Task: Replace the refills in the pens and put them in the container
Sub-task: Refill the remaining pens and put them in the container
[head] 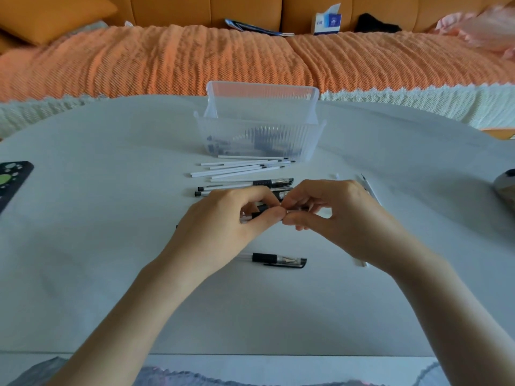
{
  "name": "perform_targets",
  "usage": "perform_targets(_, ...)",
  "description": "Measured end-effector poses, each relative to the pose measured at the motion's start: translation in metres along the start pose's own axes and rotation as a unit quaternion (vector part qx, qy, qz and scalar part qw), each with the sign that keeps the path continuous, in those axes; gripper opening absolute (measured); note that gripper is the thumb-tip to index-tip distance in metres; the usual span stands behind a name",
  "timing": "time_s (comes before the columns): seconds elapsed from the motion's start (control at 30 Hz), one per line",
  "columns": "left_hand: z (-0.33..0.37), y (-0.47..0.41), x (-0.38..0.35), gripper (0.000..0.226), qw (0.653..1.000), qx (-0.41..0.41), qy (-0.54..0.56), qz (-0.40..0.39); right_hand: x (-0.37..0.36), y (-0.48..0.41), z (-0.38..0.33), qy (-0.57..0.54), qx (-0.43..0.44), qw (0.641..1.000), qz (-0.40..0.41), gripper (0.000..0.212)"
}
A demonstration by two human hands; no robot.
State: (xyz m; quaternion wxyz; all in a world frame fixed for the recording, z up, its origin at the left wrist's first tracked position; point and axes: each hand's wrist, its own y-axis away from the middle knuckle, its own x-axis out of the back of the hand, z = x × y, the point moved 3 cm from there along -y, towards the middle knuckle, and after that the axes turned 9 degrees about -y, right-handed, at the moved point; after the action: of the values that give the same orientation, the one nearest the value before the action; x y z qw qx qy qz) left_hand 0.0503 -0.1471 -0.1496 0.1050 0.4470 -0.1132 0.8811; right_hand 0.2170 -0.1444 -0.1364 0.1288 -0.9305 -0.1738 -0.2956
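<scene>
My left hand [231,215] grips a pen [257,214] with a black grip section, held level above the table. My right hand [331,210] pinches the pen's right end between thumb and fingers; that end is hidden. Beyond the hands lie capped pens [250,183] and several white refills [239,167] in a loose row. One capped pen [278,259] lies near me, under my wrists. A clear ribbed container [278,140] stands behind the refills with dark pens inside it.
The white table [111,246] holds a black patterned object [12,179] at the left edge and a dark object [505,188] at the right edge. Thin white pieces [370,190] lie right of my right hand. An orange sofa [167,59] stretches behind.
</scene>
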Motion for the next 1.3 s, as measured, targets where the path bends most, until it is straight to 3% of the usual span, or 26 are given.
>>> perform_targets(0.2, 0.000, 0.001, 0.003, 0.014, 1.000, -0.013, -0.013, 0.004, 0.002, 0.001, -0.002, 0.000, 0.012, 1.000, 0.013, 0.008)
perform_targets(0.33, 0.002, 0.003, 0.000, 0.013, 0.997, -0.047, -0.060, 0.009, 0.000, -0.001, 0.003, -0.015, -0.029, 0.999, 0.003, 0.004)
perform_targets(0.53, 0.003, 0.002, -0.005, 0.014, 0.998, -0.061, -0.034, 0.003, -0.001, -0.002, 0.008, 0.023, -0.061, 0.998, -0.020, 0.008)
perform_targets(1.07, 0.009, 0.003, -0.002, 0.009, 0.999, -0.027, 0.015, -0.021, -0.002, 0.002, 0.002, 0.029, -0.011, 0.999, -0.042, 0.008)
perform_targets(1.3, -0.003, 0.005, 0.000, 0.015, 0.999, -0.036, 0.013, -0.009, 0.008, 0.003, 0.001, 0.017, 0.005, 1.000, -0.009, 0.005)
